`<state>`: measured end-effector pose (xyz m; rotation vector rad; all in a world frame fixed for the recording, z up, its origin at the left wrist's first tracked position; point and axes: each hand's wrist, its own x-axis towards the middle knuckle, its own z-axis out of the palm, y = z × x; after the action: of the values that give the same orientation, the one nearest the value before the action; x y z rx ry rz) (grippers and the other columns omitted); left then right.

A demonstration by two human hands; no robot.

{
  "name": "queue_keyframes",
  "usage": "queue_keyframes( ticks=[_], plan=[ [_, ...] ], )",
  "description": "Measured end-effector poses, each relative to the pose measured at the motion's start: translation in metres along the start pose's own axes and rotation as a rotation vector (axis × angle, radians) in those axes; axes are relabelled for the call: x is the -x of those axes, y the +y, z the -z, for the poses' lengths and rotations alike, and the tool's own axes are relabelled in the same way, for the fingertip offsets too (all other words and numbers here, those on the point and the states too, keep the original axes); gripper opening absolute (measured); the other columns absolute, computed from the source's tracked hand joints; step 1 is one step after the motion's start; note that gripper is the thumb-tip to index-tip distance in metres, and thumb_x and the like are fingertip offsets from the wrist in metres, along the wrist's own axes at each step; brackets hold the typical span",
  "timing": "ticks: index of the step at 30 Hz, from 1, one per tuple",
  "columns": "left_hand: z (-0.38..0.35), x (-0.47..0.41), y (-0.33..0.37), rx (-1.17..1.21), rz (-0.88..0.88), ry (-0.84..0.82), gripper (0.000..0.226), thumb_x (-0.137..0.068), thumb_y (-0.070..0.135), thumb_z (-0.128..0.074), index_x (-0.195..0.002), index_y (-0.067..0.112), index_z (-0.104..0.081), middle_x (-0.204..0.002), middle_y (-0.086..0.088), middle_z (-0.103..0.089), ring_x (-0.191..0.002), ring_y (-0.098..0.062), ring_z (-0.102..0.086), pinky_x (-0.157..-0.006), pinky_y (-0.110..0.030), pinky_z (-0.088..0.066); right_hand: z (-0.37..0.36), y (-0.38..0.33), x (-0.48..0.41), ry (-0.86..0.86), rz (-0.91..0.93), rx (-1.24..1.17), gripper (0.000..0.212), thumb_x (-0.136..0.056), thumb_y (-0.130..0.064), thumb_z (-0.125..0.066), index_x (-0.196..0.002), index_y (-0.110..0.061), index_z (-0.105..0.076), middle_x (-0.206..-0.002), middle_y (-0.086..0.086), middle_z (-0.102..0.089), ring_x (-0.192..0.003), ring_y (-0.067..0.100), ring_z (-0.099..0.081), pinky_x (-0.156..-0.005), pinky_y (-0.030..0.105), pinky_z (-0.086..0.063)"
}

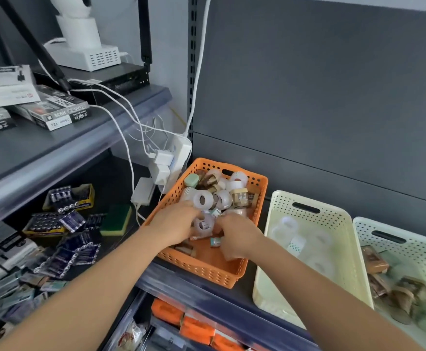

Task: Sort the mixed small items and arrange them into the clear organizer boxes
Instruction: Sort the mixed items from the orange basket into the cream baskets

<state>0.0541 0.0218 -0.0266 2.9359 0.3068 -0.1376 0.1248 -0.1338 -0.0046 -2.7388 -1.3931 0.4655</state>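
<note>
An orange perforated basket [201,271] on a dark shelf holds several mixed tape rolls: clear rolls [203,198], gold-brown rolls [239,197] and a small green one [191,180]. Both my hands reach into its near half. My left hand [175,224] lies over the pile with its fingers curled down next to a clear roll [204,225]. My right hand [237,235] has its fingers curled into the items beside a small teal roll [215,241]. What either hand grips is hidden under the fingers.
A cream basket [343,224] to the right holds clear tape rolls. A pale green basket [419,252] at far right holds brown rolls. A white power strip with plugs [171,160] hangs left of the orange basket. Battery packs [67,224] crowd the lower left shelf.
</note>
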Motion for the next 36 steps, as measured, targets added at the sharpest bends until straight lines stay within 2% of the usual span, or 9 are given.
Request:
queue_keyframes(
  ticks=[5,9,13,18,21,23,27,32,36],
  plan=[
    [-0.007,-0.014,0.011,-0.128,-0.003,-0.079,0.033,-0.088,0.017,-0.057,-0.115,0.033,-0.066,-0.107,-0.002,-0.064,-0.092,-0.023,-0.062,-0.071,-0.032,-0.051,0.013,0.012,0.004,0.086,-0.039,-0.043,0.027,-0.082,-0.015,-0.056,-0.108,-0.015,-0.062,-0.109,0.004,-0.063,-0.099,0.024,-0.059,-0.084,0.036,-0.052],
    [0.002,-0.018,0.02,-0.046,-0.033,-0.029,0.021,-0.092,0.032,-0.055,-0.106,0.028,-0.07,-0.102,0.003,-0.061,-0.082,-0.017,-0.059,-0.068,-0.033,-0.051,0.02,0.029,0.008,0.204,-0.086,-0.355,0.034,-0.079,-0.018,-0.065,-0.112,-0.024,-0.061,-0.11,-0.002,-0.061,-0.098,0.016,-0.057,-0.076,0.025,-0.045],
    [0.026,-0.025,0.038,0.17,-0.057,0.145,0.023,-0.091,0.036,-0.059,-0.106,0.023,-0.071,-0.092,0.012,-0.052,-0.075,-0.006,-0.048,-0.062,-0.026,-0.035,0.026,0.05,0.013,0.521,-0.116,-0.542,0.036,-0.077,-0.015,-0.067,-0.112,-0.024,-0.063,-0.106,-0.003,-0.054,-0.083,0.007,-0.049,-0.065,0.013,-0.035],
    [0.036,-0.036,0.096,0.358,-0.159,0.369,0.023,-0.091,0.035,-0.06,-0.106,0.021,-0.071,-0.104,0.009,-0.052,-0.094,-0.011,-0.05,-0.078,-0.033,-0.045,0.027,0.096,0.036,0.777,-0.252,-0.455,0.032,-0.08,-0.011,-0.068,-0.11,-0.021,-0.065,-0.104,-0.001,-0.05,-0.08,0.014,-0.053,-0.072,0.022,-0.039],
    [0.022,-0.042,0.137,0.195,-0.325,0.324,0.025,-0.093,0.036,-0.055,-0.098,0.019,-0.073,-0.102,0.006,-0.056,-0.099,-0.014,-0.049,-0.07,-0.031,-0.039,0.017,0.128,0.055,0.732,-0.365,-0.29,0.035,-0.08,-0.008,-0.066,-0.114,-0.018,-0.064,-0.109,0.003,-0.052,-0.083,0.021,-0.055,-0.072,0.026,-0.04],
    [0.009,-0.046,0.157,-0.002,-0.4,0.262,0.025,-0.094,0.034,-0.052,-0.102,0.02,-0.072,-0.104,0.004,-0.057,-0.103,-0.017,-0.048,-0.076,-0.031,-0.038,0.005,0.146,0.066,0.611,-0.411,-0.193,0.038,-0.082,-0.013,-0.068,-0.119,-0.018,-0.061,-0.114,0.004,-0.053,-0.088,0.023,-0.055,-0.077,0.028,-0.041],
    [-0.015,-0.049,0.172,-0.249,-0.369,0.139,0.018,-0.088,0.018,-0.055,-0.105,0.021,-0.062,-0.106,0.003,-0.058,-0.108,-0.021,-0.051,-0.086,-0.036,-0.031,-0.013,0.164,0.082,0.352,-0.443,-0.272,0.041,-0.085,-0.023,-0.068,-0.124,-0.02,-0.057,-0.118,0.0,-0.058,-0.1,0.019,-0.059,-0.086,0.033,-0.049],
    [-0.026,-0.046,0.173,-0.304,-0.316,0.064,0.034,-0.084,0.056,-0.056,-0.092,0.023,-0.063,-0.097,0.004,-0.059,-0.103,-0.018,-0.048,-0.09,-0.037,-0.027,-0.02,0.171,0.085,0.408,-0.348,-0.162,0.031,-0.089,-0.024,-0.061,-0.12,-0.024,-0.061,-0.112,-0.004,-0.065,-0.109,0.018,-0.053,-0.087,0.031,-0.045],
    [-0.028,-0.04,0.173,-0.245,-0.299,0.112,0.031,-0.088,0.051,-0.054,-0.098,0.025,-0.068,-0.1,0.005,-0.057,-0.108,-0.018,-0.044,-0.095,-0.036,-0.026,-0.026,0.165,0.08,0.446,-0.282,-0.058,0.028,-0.09,-0.03,-0.057,-0.117,-0.026,-0.063,-0.113,-0.004,-0.064,-0.112,0.02,-0.049,-0.091,0.03,-0.038]
  ],
)
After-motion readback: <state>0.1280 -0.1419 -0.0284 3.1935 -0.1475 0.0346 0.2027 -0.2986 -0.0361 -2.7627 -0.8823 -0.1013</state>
